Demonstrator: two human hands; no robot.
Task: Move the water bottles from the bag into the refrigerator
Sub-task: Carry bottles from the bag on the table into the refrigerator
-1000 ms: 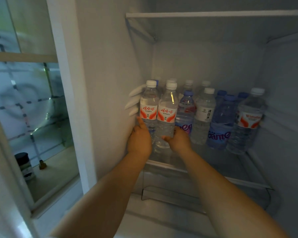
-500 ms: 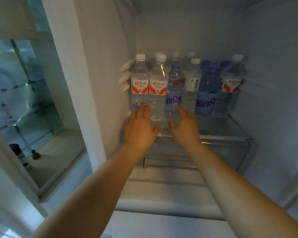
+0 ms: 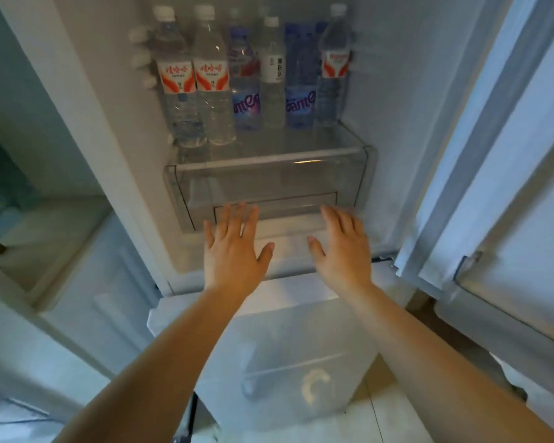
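Plastic bottles [image 3: 209, 81] released, both hands lower.

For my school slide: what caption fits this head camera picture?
Both open hands, left hand and right hand, hang empty below upright water bottles on the refrigerator shelf.

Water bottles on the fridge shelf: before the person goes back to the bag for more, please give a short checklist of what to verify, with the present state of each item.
1. Both hands free: the left hand and the right hand have straight fingers and hold nothing. Ok.
2. Bottles upright: the two red-label bottles at the left stand straight, as does the rest of the row. Ok.
3. Bottles clear of the shelf edge: bare shelf shows in front of them. Ok.
4. Room for more: free space remains at the shelf front. Ok.
5. Refrigerator door open: it stands open at the right. Ok.
6. Bag within reach: it is not in view. Cannot tell.
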